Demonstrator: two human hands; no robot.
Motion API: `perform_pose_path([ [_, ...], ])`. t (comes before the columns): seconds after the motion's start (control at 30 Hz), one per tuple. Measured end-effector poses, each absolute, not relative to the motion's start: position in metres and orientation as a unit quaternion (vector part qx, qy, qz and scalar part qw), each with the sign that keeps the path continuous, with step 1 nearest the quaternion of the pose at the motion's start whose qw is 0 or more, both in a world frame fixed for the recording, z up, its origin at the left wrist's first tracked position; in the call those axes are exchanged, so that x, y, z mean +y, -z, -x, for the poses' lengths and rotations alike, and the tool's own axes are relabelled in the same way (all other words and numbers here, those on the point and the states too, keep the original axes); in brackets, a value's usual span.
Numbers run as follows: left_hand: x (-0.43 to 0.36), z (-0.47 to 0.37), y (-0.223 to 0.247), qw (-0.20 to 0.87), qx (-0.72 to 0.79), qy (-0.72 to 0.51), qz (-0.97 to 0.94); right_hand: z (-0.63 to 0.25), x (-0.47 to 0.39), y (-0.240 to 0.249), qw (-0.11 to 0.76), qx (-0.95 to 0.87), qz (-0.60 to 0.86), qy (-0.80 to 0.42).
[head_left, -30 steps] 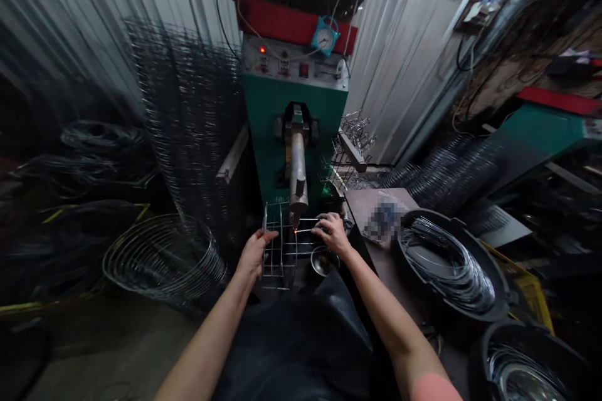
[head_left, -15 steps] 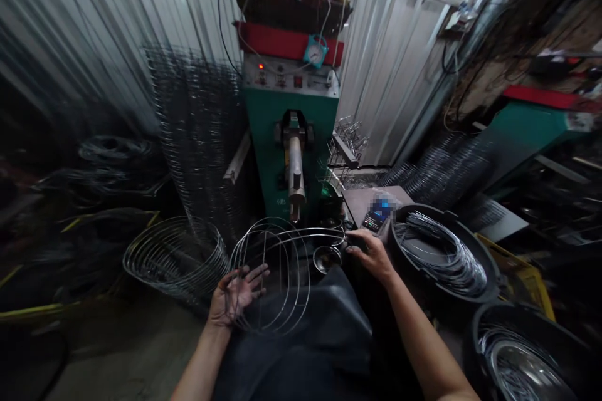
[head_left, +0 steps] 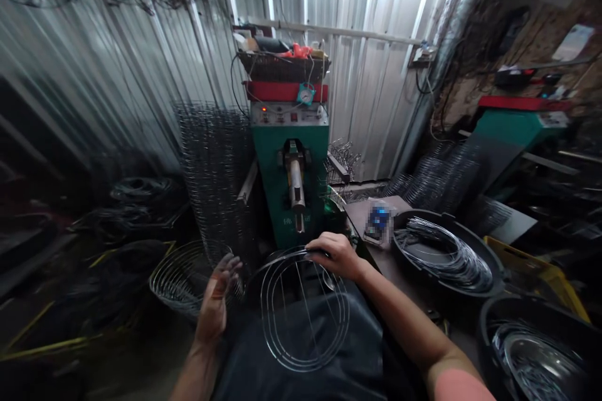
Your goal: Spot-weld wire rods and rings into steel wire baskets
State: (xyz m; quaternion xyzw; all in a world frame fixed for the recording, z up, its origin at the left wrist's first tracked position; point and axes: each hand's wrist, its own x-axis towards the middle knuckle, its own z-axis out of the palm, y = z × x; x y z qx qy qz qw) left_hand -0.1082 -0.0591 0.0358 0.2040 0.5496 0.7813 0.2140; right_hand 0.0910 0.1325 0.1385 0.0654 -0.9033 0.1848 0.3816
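Head: left hand (head_left: 218,296) clear of wire rim (head_left: 301,369)

Two hands (head_left: 216,297) (head_left: 336,254), one held wire frame (head_left: 308,312), two green machines (head_left: 270,166) (head_left: 505,128), two black tubs (head_left: 450,292) (head_left: 485,335), one teal dial (head_left: 305,94)

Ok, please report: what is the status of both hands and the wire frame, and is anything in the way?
Right hand holds wire frame at top edge. Left hand open, apart from it. Dark apron behind; no obstruction seen in front.
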Motion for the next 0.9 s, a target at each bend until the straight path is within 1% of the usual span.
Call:
perform_pose_path([
  [0.07, -0.058, 0.096, -0.082, 0.168, 0.584, -0.715, -0.345, -0.089, 0.128, -0.146, 0.366, -0.909, -0.047, -0.192],
  [0.13, -0.052, 0.085, -0.123, 0.167, 0.616, -0.639, -0.43, -0.089, 0.127, -0.158, 0.368, -0.904, -0.016, -0.217],
  [0.23, -0.036, 0.078, -0.161, 0.198, 0.631, -0.605, -0.443, -0.088, 0.132, -0.176, 0.377, -0.884, 0.046, -0.272],
  [0.3, -0.024, 0.08, -0.169, 0.246, 0.63, -0.61, -0.413, -0.084, 0.141, -0.178, 0.374, -0.872, 0.08, -0.305],
  [0.37, -0.012, 0.084, -0.164, 0.311, 0.626, -0.608, -0.376, -0.079, 0.152, -0.166, 0.362, -0.867, 0.1, -0.327],
  [0.43, -0.001, 0.088, -0.147, 0.365, 0.632, -0.594, -0.339, -0.075, 0.163, -0.139, 0.337, -0.868, 0.125, -0.344],
  [0.57, 0.014, 0.092, -0.1, 0.419, 0.662, -0.55, -0.289, -0.072, 0.176, -0.075, 0.282, -0.865, 0.194, -0.366],
  [0.67, 0.02, 0.094, -0.078, 0.411, 0.675, -0.532, -0.304, -0.072, 0.18, -0.048, 0.273, -0.86, 0.214, -0.374],
  [0.9, 0.029, 0.1, -0.064, 0.334, 0.68, -0.546, -0.359, -0.071, 0.193, -0.036, 0.274, -0.876, 0.194, -0.347],
])
